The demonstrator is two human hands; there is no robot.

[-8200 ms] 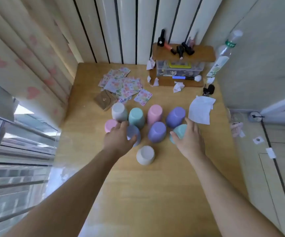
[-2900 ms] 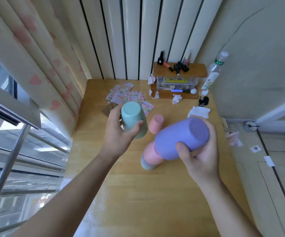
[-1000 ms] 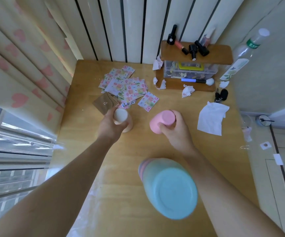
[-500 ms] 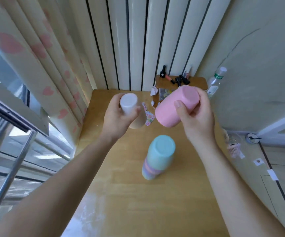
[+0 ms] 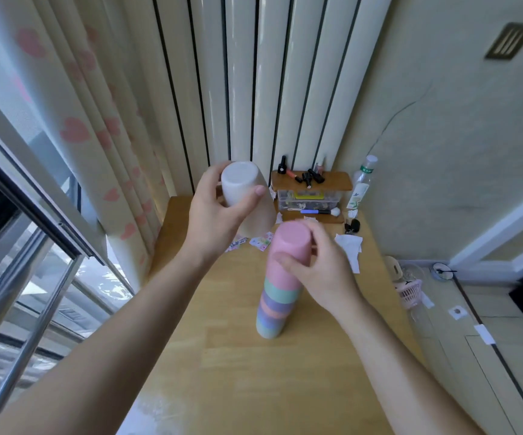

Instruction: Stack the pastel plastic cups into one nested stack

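Observation:
A nested stack of upside-down pastel cups (image 5: 273, 306) stands upright in the middle of the wooden table (image 5: 254, 381), showing green, purple, pink and blue bands. A pink cup (image 5: 288, 246) sits on top of it, and my right hand (image 5: 320, 271) is closed around that cup from the right. My left hand (image 5: 219, 215) holds a cream-white cup (image 5: 247, 196) upside down in the air, up and to the left of the stack, tilted and apart from it.
At the table's far end stand a wooden shelf with small bottles (image 5: 310, 180) over a clear box, a plastic water bottle (image 5: 362, 183), scattered stickers (image 5: 260, 241) and a white tissue (image 5: 351, 246). A curtain (image 5: 97, 127) and window rail flank the left edge.
My right hand has brought the pink cup down from the air onto the top of the stack. My left hand has kept the white cup raised. The camera has tilted upward.

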